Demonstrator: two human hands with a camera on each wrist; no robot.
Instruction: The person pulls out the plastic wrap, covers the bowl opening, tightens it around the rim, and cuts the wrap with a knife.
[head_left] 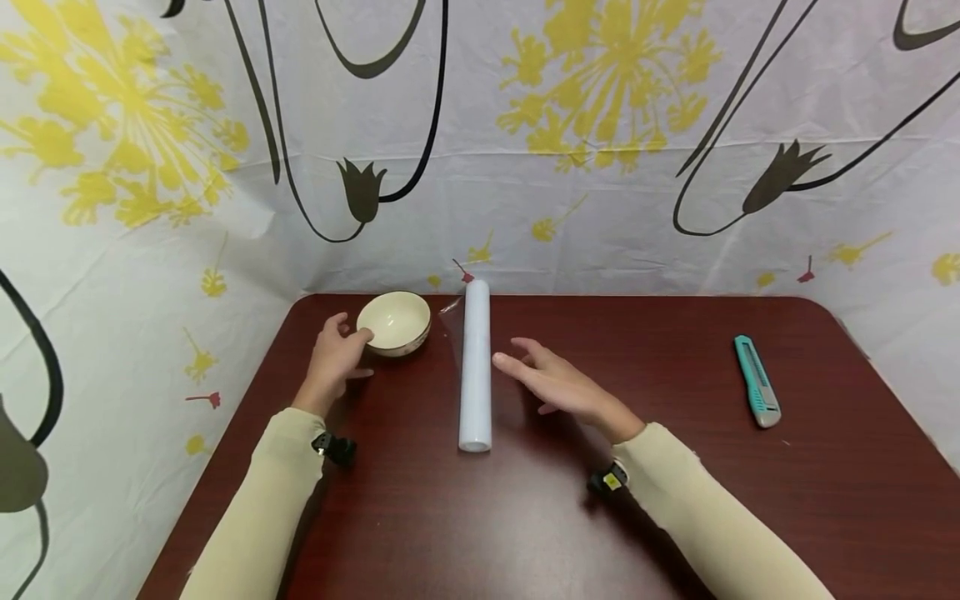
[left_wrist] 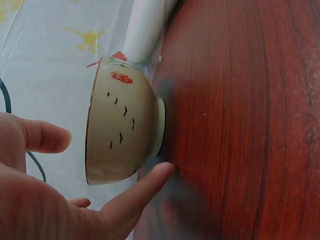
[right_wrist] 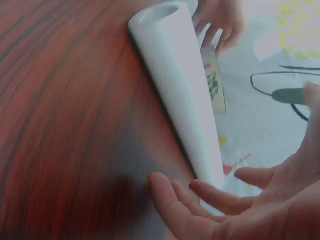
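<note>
A cream bowl (head_left: 395, 322) with a dark rim stands upright at the back left of the table. In the left wrist view, small bird marks and a red motif show on the bowl's side (left_wrist: 120, 120). My left hand (head_left: 333, 357) is at the bowl's near left side, thumb and fingers spread around it. To the right of the bowl lies a white roll of clear plastic film (head_left: 476, 367), its length pointing away from me. Just right of the roll, my right hand (head_left: 558, 379) is held with fingers apart and nothing in it; its fingertips (right_wrist: 160, 185) come near the roll's far end.
A teal utility knife (head_left: 757, 382) lies on the right part of the dark red wooden table (head_left: 480, 525). A white cloth (head_left: 600, 233) with yellow and grey flower prints hangs behind the table's back edge. A loose flap of film (head_left: 453, 321) sticks out left of the roll.
</note>
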